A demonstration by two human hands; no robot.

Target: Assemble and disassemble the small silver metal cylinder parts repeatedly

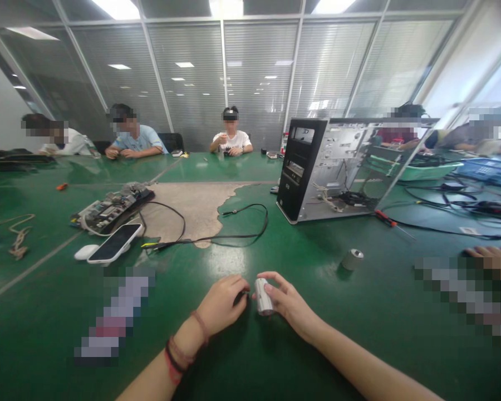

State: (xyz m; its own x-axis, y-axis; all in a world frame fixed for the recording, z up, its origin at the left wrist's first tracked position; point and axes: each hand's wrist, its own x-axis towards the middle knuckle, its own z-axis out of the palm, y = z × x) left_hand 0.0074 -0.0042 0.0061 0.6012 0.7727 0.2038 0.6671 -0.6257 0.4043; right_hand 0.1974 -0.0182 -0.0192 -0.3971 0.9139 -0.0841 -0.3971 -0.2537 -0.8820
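Note:
Near the front middle of the green table, my right hand (281, 298) holds a silver-grey cylinder (264, 301) between thumb and fingers. Just left of it, my left hand (226, 301) is curled, with a small dark object (239, 298) partly showing between its fingers; what it is cannot be made out. The two hands are close together but apart. A second metal cylinder (353, 259) stands upright on the table to the right, beyond my right hand.
An open computer case (303, 178) stands behind. Black cable (250, 236), a phone (115, 243) and a circuit assembly (112, 209) lie left. A red screwdriver (386, 218) and green basket (432, 170) are right. Another person's hand (495, 259) rests at the right edge; people sit across.

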